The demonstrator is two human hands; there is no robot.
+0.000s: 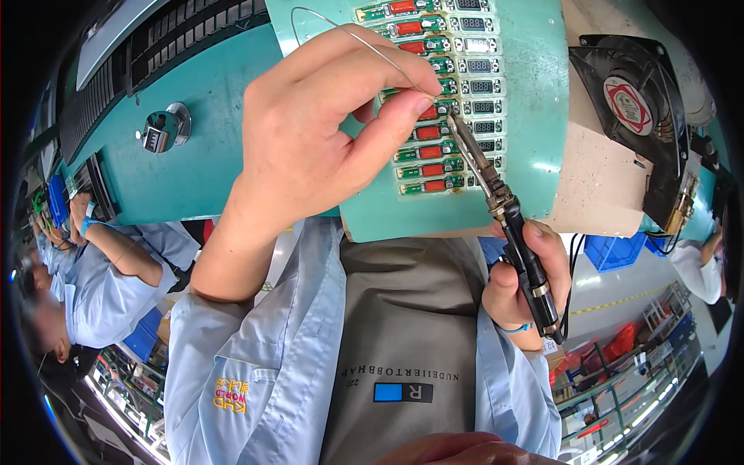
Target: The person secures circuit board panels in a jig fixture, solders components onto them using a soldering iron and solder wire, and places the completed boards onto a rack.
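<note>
Between the thumb and forefinger of my left hand (pixel 325 124) a thin solder wire (pixel 364 40) is pinched, its far end looping up and back. My right hand (pixel 535 271) wraps round the black handle of a soldering iron (pixel 521 232). The iron's tip points up and left and meets the row of small circuit boards, close to the wire's end. Each green circuit board (pixel 434 169) carries a red component, with a small display module (pixel 483 107) beside it. The boards lie in a column on a green plate (pixel 372 213); my left fingers cover part of several.
A black fan (pixel 629 105) stands right of the plate on a tan board (pixel 593 178). A small metal cylinder (pixel 159 130) sits on the green table (pixel 213 85) at left. A black conveyor-like track (pixel 167 46) runs behind it. Another person (pixel 108 263) works at far left.
</note>
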